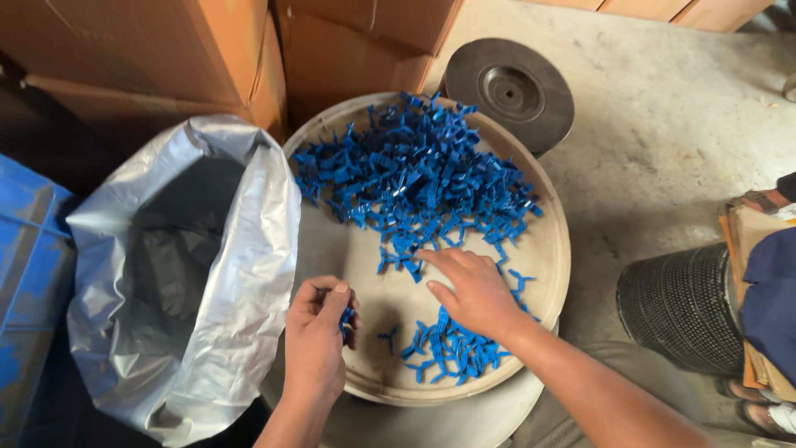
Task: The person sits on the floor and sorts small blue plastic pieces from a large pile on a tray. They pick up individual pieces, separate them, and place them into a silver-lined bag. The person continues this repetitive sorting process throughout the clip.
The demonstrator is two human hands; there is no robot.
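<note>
Centrally placed: round shallow tray point(554, 249), beige, with a large heap of small blue plastic pieces point(414, 178) across its far half and a smaller cluster point(452, 348) near the front rim. Single stray piece point(388, 336) lying apart between the two hands.

Left hand point(315, 336) curled closed over the tray's near-left rim, fingers pinched on a few blue pieces; only a sliver of blue showing at the fingertips point(347, 319), count and shape hidden by the fingers. Right hand point(471, 290) spread flat, palm down, fingers extended toward the near edge of the large heap, index fingertip touching or just short of a piece there; not clear which. Nothing gripped as far as visible; underside of the palm hidden, partly covering the smaller cluster.

Left of the tray: silvery plastic bag point(249, 249), mouth open, its edge draped over the tray rim. Interior dark, contents not discernible. Blue crate point(29, 265) further left, cut off by the frame edge.

Behind the tray: cardboard boxes point(166, 58), tops cut off, and a dark round disc point(508, 91) on the concrete floor point(680, 124), partly hidden by the tray. At right: black ribbed cylindrical container point(676, 307), only partly in view, and another person's foot in a sandal point(767, 415), cropped at the corner.
</note>
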